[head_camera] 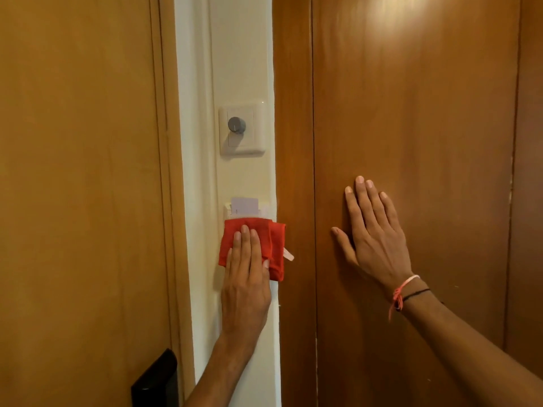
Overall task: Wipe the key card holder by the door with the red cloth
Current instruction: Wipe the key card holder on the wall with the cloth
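The head camera looks at a narrow strip of cream wall (244,69) between a wooden door (82,171) on the left and a darker wooden panel (411,113) on the right.

Low on the wall strip, the left hand (245,277) lies flat with fingers straight and together, pressing a folded red cloth (274,248) against the wall. The fingers are extended rather than curled, so the cloth is pinned under the palm and fingers, not gripped in a fist. A small pale tag (288,255) sticks out from the cloth's right edge.

The cloth covers most of the key card holder (227,208); only its white top edge shows just above the cloth. A white key card (244,206) stands upright in the holder's slot, its upper part visible.

Higher on the same wall strip, well apart from the holder, is a white switch plate (242,130) with a round grey knob (236,124).

The right hand (373,230) is spread open, palm flat against the wooden panel, holding nothing. Its wrist wears a pink thread band (404,287) and a thin black band (417,293).

At the bottom left, a black door lock plate (155,380) sits on the door.
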